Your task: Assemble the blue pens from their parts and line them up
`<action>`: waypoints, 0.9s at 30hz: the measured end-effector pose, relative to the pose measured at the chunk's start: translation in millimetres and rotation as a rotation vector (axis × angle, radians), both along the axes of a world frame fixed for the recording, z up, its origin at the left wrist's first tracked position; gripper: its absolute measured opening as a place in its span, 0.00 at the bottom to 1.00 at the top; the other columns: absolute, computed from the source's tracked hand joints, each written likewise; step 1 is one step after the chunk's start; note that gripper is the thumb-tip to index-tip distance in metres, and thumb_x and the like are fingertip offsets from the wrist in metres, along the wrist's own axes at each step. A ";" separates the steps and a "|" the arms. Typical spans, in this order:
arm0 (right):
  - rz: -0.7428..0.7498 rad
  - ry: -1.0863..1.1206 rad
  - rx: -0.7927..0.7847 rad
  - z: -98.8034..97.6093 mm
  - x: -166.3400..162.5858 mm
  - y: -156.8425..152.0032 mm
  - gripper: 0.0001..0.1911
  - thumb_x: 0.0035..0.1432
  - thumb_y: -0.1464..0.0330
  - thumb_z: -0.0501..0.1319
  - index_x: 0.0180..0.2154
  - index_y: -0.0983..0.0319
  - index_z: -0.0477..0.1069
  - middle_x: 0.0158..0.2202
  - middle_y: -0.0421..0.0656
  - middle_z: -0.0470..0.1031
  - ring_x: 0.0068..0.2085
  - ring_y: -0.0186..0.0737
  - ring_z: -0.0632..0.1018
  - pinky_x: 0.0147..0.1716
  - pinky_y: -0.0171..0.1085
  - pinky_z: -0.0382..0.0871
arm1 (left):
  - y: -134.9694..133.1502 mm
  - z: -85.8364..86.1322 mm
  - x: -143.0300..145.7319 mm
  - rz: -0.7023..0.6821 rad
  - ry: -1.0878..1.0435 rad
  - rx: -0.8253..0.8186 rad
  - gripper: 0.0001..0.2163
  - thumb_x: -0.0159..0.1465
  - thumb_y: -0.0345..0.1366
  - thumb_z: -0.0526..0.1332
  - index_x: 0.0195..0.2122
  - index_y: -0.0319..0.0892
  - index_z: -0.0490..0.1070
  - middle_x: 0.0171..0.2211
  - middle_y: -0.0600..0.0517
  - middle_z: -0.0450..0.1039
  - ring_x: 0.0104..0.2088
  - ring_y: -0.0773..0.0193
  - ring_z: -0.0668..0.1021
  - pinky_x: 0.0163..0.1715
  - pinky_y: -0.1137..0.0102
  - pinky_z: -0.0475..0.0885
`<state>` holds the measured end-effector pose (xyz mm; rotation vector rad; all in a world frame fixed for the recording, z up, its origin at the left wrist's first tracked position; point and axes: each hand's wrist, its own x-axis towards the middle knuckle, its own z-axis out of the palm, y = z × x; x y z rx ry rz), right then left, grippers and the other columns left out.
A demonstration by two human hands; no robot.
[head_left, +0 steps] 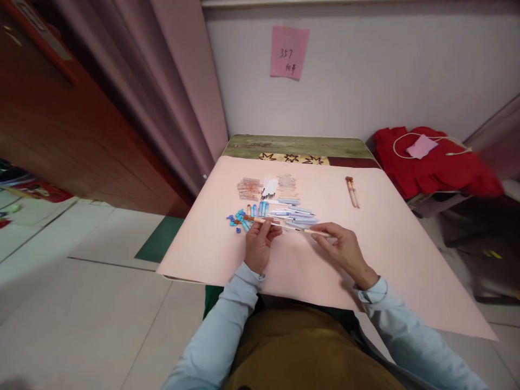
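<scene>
My left hand (259,248) pinches a pen's upper barrel (257,219) with a brown figure on its end. A thin white refill (284,226) sticks out of that barrel toward the right, its tip dark. My right hand (342,249) grips a slim pale pen barrel (319,233) in line with the refill tip; whether the two touch I cannot tell. Just beyond my hands lie light blue pen barrels (298,219). Blue figure caps (234,218) and short blue tubes (264,208) are left of them.
Behind lie white refills (270,188), clear plastic pieces (249,189) and pale slim parts (287,183). Two pens with brown tops (352,192) rest at the right on the pink table cover (390,244). A red cloth (439,162) with a white cable is beyond the table's right edge.
</scene>
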<state>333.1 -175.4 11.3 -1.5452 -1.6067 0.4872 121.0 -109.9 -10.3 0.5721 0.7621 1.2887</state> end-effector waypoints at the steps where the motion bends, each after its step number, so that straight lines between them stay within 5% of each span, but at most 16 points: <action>1: 0.005 0.002 -0.013 -2.5 -1.1 -1.5 0.12 0.58 0.61 0.61 0.42 0.56 0.79 0.42 0.44 0.81 0.42 0.44 0.80 0.43 0.40 0.74 | 0.1 -0.1 0.1 0.000 0.006 -0.001 0.15 0.54 0.40 0.72 0.36 0.37 0.74 0.32 0.50 0.78 0.30 0.68 0.80 0.35 0.72 0.77; 13: -0.069 0.072 -0.061 -3.5 -9.5 -6.1 0.12 0.58 0.60 0.61 0.40 0.58 0.78 0.40 0.45 0.81 0.39 0.43 0.80 0.36 0.38 0.74 | 0.1 -1.3 -0.8 0.010 0.025 0.018 0.14 0.54 0.40 0.71 0.37 0.37 0.74 0.33 0.49 0.78 0.31 0.68 0.80 0.35 0.72 0.77; 27: -0.041 0.061 -0.008 -5.1 -27.6 6.7 0.12 0.59 0.60 0.61 0.40 0.58 0.78 0.40 0.44 0.81 0.40 0.43 0.80 0.39 0.38 0.74 | 0.6 -1.4 0.4 0.000 0.003 0.014 0.14 0.54 0.40 0.71 0.37 0.37 0.74 0.33 0.50 0.78 0.31 0.69 0.80 0.35 0.73 0.78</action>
